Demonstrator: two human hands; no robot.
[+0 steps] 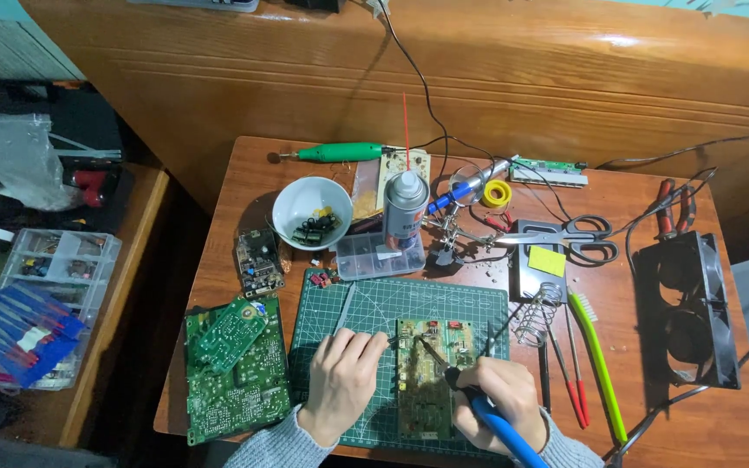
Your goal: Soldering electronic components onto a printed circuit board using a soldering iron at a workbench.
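A green-brown circuit board [426,386] lies on a green cutting mat [444,303] at the table's near edge. My left hand [344,377] rests on the mat at the board's left side and pinches thin metal tweezers [346,309] that point away from me. My right hand [496,394] grips a blue-handled soldering iron [491,420]; its dark tip [426,348] touches the upper middle of the board.
Two green circuit boards [236,373] lie left of the mat. A white bowl of parts [312,212], a spray can [406,212], a clear parts box [381,256], scissors [578,236], a coil iron stand [539,316], a green brush [598,364] and a black double fan [687,312] crowd the table.
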